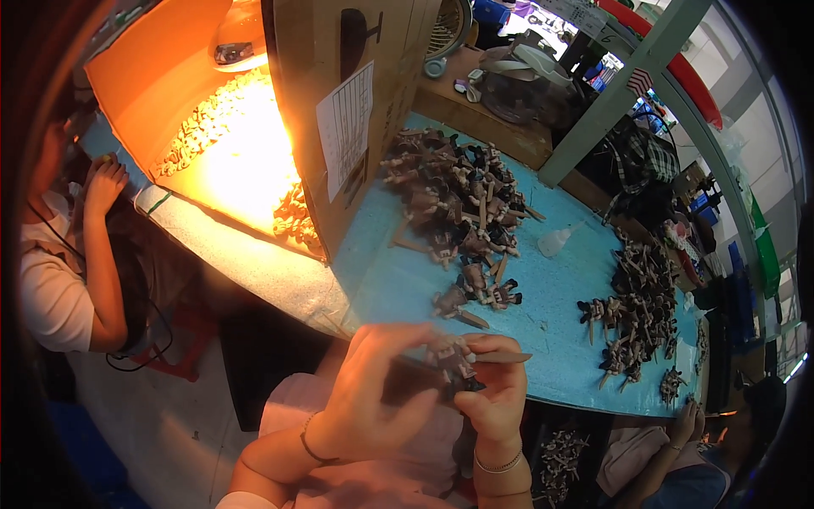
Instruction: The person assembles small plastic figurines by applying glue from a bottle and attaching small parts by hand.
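Close in front of me, my right hand (496, 394) pinches a small doll-like figure (454, 363) with a pale top and dark lower end. A flat wooden stick (507, 357) juts out to the right past the fingers of that hand. My left hand (369, 394) is beside the figure, its thumb and fingers apart and slightly blurred. Its upper fingertips reach the figure's top; whether they press on it is hard to see. Beyond my hands, a heap of similar figures (454, 191) on sticks lies on the blue tabletop (543, 314).
At left stands a cardboard box (356, 110) with a bright lamp (240, 34) over many small pieces (203, 119). Another pile of figures (640, 297) lies at right. A clear nozzle-shaped piece (555, 242) sits between. People sit at left (64, 280) and right (670, 467).
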Available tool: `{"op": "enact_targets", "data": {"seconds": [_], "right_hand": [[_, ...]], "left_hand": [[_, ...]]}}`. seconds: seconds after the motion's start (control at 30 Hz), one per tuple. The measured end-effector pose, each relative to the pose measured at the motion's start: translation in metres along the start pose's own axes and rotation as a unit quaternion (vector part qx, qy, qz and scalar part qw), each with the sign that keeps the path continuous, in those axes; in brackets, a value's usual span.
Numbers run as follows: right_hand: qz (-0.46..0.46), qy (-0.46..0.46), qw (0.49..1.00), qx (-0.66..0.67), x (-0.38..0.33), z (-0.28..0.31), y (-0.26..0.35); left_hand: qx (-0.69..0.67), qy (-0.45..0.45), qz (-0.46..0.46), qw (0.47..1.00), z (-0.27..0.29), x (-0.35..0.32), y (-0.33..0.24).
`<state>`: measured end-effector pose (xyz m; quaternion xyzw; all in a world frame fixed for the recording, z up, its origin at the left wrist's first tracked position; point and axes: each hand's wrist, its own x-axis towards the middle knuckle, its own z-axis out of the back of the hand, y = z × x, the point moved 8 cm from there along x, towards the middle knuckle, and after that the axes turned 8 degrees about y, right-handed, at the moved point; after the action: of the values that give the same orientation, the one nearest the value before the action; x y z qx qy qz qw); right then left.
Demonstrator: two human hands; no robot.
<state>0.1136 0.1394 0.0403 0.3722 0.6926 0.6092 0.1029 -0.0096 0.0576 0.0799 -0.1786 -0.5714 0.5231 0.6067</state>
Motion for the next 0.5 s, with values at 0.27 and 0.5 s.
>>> {"op": "enact_targets", "data": {"seconds": [0.27, 0.5], "right_hand": [[0.019, -0.053, 0.998, -0.023, -0.011, -0.006, 0.009], [-0.011, -0.007, 0.999, -0.032, -0.008, -0.009, 0.004]], "left_hand": [[-0.052, 0.068, 0.010, 0.996, -0.010, 0.000, 0.004], [-0.180, 0.047, -0.014, 0.982, -0.010, -0.001, 0.006]]}}
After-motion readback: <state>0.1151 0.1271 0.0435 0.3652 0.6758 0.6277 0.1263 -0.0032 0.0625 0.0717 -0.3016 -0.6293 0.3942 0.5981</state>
